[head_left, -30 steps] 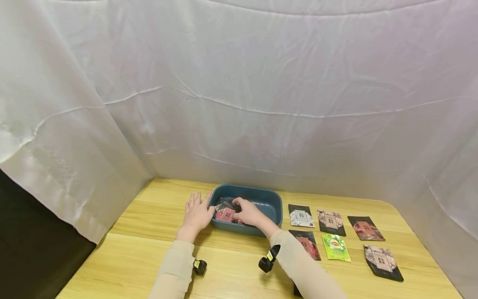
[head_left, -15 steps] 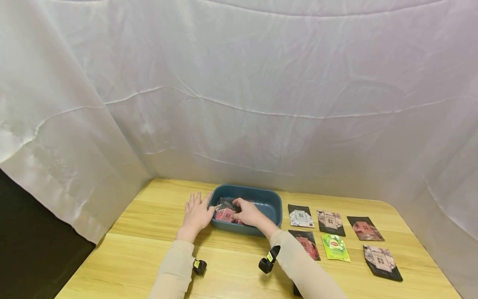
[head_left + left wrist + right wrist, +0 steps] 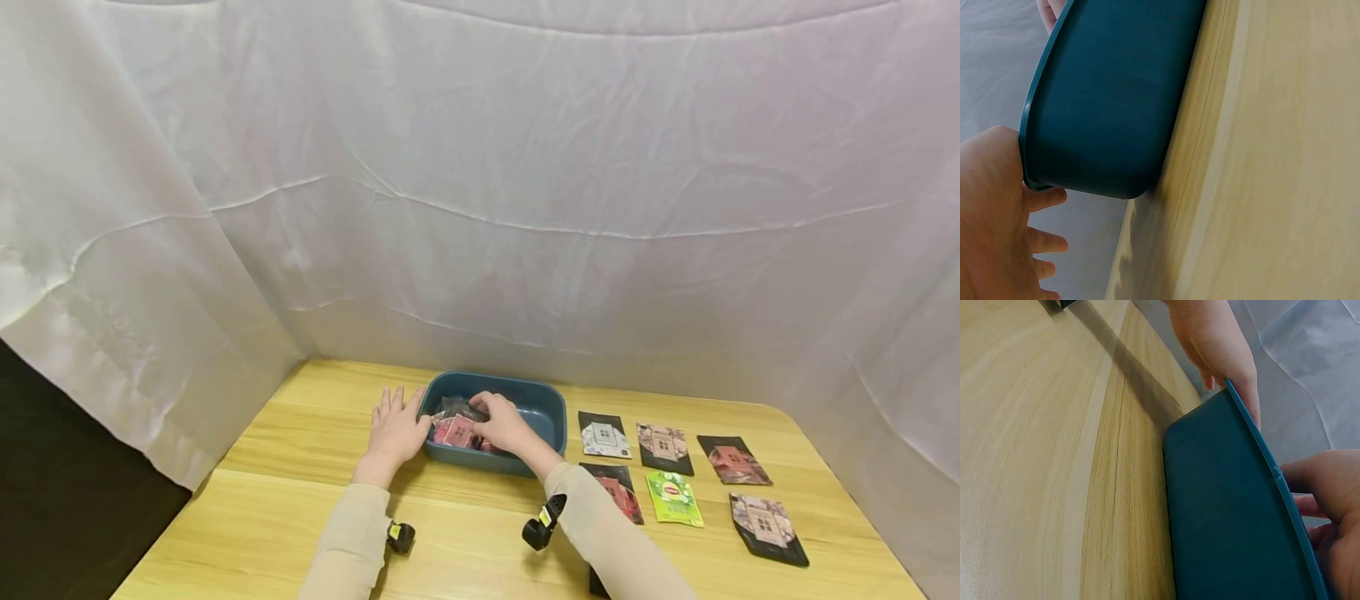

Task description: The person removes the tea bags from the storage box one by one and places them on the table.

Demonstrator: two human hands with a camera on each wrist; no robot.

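Note:
A dark blue bin (image 3: 551, 412) stands at the back of the table, with several tea sachets in its left half. My left hand (image 3: 395, 433) rests at the bin's left end. Its thumb lies over the rim (image 3: 1024, 115), and the fingers spread straight outside the wall. My right hand (image 3: 504, 423) reaches over the front wall into the bin, fingers bent over the sachets. A pink and black sachet (image 3: 459, 432) lies right at its thumb. The bin wall hides the right fingertips in the right wrist view, so I cannot tell whether they pinch a sachet.
On the table (image 3: 465, 517) right of the bin lie several dark sachets, among them a white-fronted one (image 3: 604, 435) and a red one (image 3: 615, 492). A green Lipton sachet (image 3: 674, 498) lies among them. A pale curtain (image 3: 525, 275) hangs behind and at the sides.
My right hand has shifted slightly within the bin, and the pink and black sachet by its thumb has moved a little to the right. The left hand stays put.

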